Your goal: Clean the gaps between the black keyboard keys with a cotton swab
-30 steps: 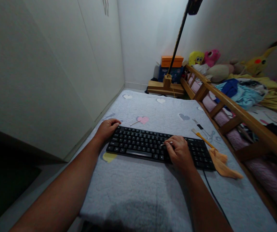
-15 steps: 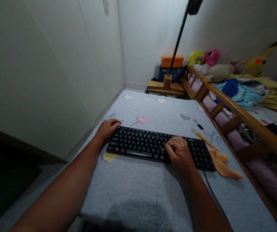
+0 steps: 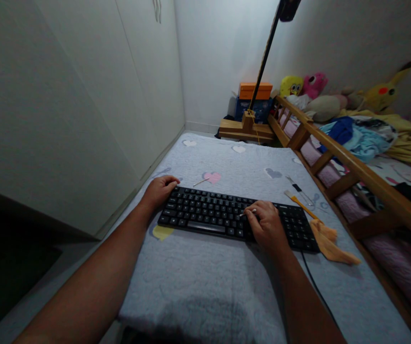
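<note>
A black keyboard [image 3: 212,215] lies across a grey quilt with heart patches [image 3: 234,162]. My left hand [image 3: 159,190] rests curled over the keyboard's far left corner and grips it. My right hand [image 3: 267,225] lies on the keys right of the middle, with its fingers pinched on a thin white cotton swab [image 3: 248,211] whose tip touches the keys. The keyboard's black cable [image 3: 316,291] runs off toward me at the right.
A second swab [image 3: 201,182] lies beyond the keyboard. A small brush [image 3: 300,203], a black-handled tool [image 3: 297,187] and an orange cloth [image 3: 330,243] lie to the right. A wooden bed rail [image 3: 348,167], plush toys and a lamp stand [image 3: 247,125] stand behind.
My right hand has shifted slightly along the keys with the swab, moving a little right and then back left. My left hand has stayed put.
</note>
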Demonstrator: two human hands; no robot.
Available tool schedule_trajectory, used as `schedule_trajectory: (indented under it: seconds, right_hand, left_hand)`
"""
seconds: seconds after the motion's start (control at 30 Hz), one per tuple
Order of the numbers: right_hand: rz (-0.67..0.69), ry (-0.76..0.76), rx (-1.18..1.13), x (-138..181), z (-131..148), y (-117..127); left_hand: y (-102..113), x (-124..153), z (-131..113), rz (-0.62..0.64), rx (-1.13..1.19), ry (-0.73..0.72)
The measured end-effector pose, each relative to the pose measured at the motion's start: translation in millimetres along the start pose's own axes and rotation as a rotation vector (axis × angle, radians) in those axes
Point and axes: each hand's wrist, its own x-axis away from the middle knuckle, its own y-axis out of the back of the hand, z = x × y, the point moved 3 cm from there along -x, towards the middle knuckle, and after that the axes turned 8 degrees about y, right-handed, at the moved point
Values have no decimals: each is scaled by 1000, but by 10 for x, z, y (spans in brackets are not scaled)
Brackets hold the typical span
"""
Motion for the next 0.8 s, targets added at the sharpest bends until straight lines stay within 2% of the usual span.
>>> schedule_trajectory:
  seconds: [0.8]
  right_hand:
    - [-7,-20,8,11,-83,55]
  left_hand:
    - [-7,8,4,6,15,-2]
